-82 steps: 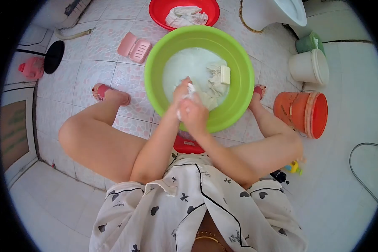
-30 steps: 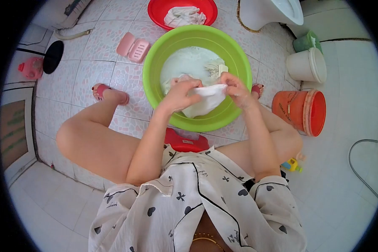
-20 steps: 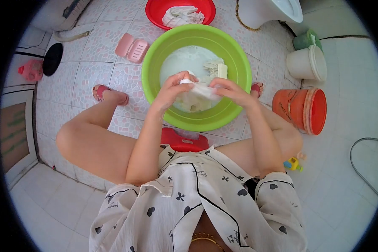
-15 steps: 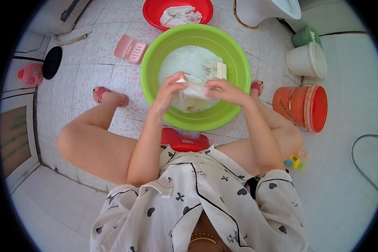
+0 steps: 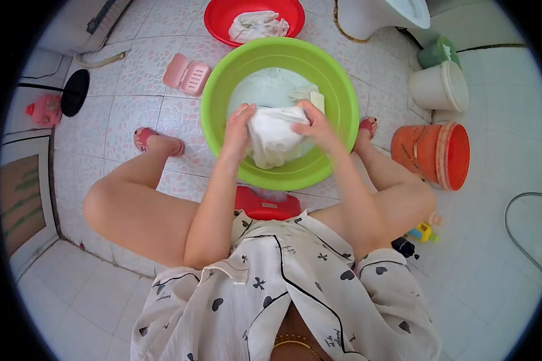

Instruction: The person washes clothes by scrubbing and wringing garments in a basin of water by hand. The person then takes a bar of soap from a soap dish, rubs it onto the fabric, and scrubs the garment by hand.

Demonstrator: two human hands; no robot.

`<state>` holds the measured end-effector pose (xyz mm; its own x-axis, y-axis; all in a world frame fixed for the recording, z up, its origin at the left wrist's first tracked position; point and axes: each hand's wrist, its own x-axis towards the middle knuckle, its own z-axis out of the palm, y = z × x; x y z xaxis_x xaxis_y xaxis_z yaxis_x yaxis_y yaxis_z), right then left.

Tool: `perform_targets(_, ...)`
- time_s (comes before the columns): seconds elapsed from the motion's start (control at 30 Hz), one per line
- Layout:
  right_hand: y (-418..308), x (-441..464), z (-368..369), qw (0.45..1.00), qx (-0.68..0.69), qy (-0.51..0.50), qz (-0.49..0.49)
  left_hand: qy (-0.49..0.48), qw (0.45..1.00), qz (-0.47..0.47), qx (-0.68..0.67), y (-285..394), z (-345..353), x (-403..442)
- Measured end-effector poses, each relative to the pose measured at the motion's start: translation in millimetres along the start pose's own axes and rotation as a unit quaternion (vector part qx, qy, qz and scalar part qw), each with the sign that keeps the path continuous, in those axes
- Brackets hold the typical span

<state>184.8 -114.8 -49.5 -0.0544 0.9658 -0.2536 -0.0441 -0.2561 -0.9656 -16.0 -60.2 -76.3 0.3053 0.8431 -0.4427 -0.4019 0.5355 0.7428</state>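
A white cloth point(image 5: 275, 135) is stretched between my two hands over the green basin point(image 5: 340, 90). Its left edge is gripped by my left hand point(image 5: 239, 125), its right edge by my right hand point(image 5: 314, 125), with the thumb over the front. The lower part of the cloth hangs down into the basin. Behind it lies cloudy, soapy water point(image 5: 265, 86). A pale bar of soap point(image 5: 317, 101) rests at the right of the water, beside another pale cloth point(image 5: 305, 91) partly hidden by my right hand.
Beyond the basin is a red basin point(image 5: 214, 27) holding white cloth point(image 5: 256, 26). An open pink soap box point(image 5: 193, 78) lies to the left. Orange point(image 5: 417, 150) and white point(image 5: 429, 89) buckets lie at the right. A red stool point(image 5: 262, 207) is beneath me.
My hands have gone from rubbing bunched cloth together to holding it apart. The white cloth is now spread wider and hangs lower than half a second ago.
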Motion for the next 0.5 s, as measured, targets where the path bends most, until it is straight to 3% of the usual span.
perform_targets(0.17, -2.1, -13.6, 69.0, 0.978, -0.143, 0.101, -0.109, 0.027, 0.998, -0.037, -0.045, -32.8, -4.6, 16.0)
perform_targets(0.23, -21.1, -23.5, 101.4, 0.949, -0.246, 0.135, -0.144, 0.017, 0.998, -0.049, -0.029, -33.4, -3.1, 15.8)
perform_targets(0.33, -4.1, -27.4, 126.8, 0.907, -0.384, 0.133, -0.113, 0.022, 0.997, -0.076, -0.013, -39.2, 0.9, 12.3)
perform_targets(0.37, 21.1, -15.7, 119.1, 0.867, -0.428, 0.198, -0.162, 0.039, 0.994, -0.094, -0.038, -50.3, 3.7, 6.1)
perform_targets(0.5, 19.8, 21.8, 69.9, 0.805, -0.539, 0.247, -0.001, 0.061, 0.992, -0.083, -0.079, -59.5, 40.5, -18.0)
